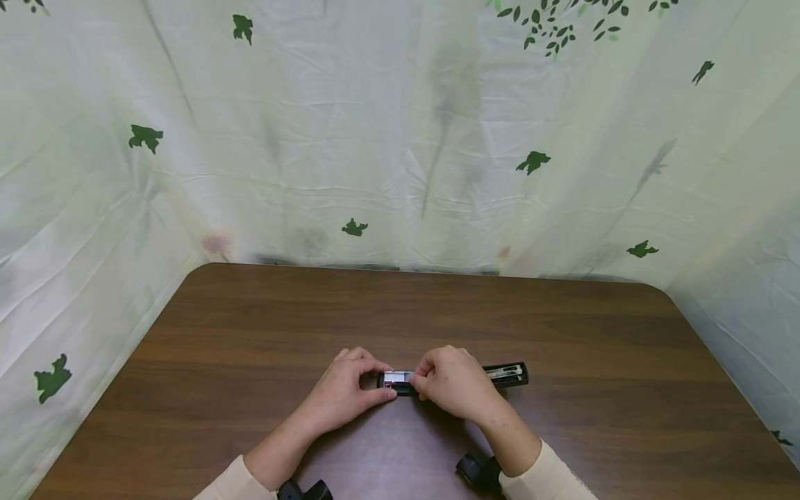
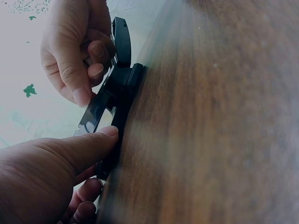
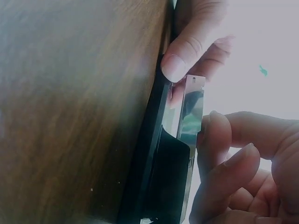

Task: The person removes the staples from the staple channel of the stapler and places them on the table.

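A black stapler [image 1: 509, 374] lies on the table with its top arm swung back to the right, so its metal staple rail [image 3: 191, 112] is exposed. My left hand [image 1: 340, 389] pinches the front end of the base [image 2: 122, 107] between thumb and fingers. At the rail, my right hand [image 1: 455, 383] has its fingers curled, the thumb [image 2: 79, 91] and fingertips right at the metal. Whether a small piece is between those fingertips I cannot tell. The right hand hides the middle of the stapler in the head view.
The brown wooden table [image 1: 300, 312] runs out to rounded far corners. Behind it hangs a pale curtain [image 1: 375, 139] with green leaf and bird shapes. Black wrist devices [image 1: 480, 473] sit on both forearms near the cream sleeves [image 1: 550, 476].
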`<move>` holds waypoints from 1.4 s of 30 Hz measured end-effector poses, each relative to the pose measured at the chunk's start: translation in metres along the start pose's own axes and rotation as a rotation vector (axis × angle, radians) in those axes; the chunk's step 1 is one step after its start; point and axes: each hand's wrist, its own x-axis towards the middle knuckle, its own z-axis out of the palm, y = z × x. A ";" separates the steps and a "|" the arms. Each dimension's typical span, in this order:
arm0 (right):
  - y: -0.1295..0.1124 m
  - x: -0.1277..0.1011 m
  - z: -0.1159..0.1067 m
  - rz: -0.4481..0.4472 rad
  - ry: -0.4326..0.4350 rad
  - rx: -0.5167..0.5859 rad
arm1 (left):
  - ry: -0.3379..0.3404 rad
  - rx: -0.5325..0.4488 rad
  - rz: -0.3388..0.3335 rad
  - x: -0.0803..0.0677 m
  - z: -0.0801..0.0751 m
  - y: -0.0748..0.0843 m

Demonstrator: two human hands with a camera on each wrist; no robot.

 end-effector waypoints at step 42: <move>-0.018 -0.016 0.009 -0.305 -0.472 -0.045 | 0.004 0.000 0.018 0.000 -0.002 0.001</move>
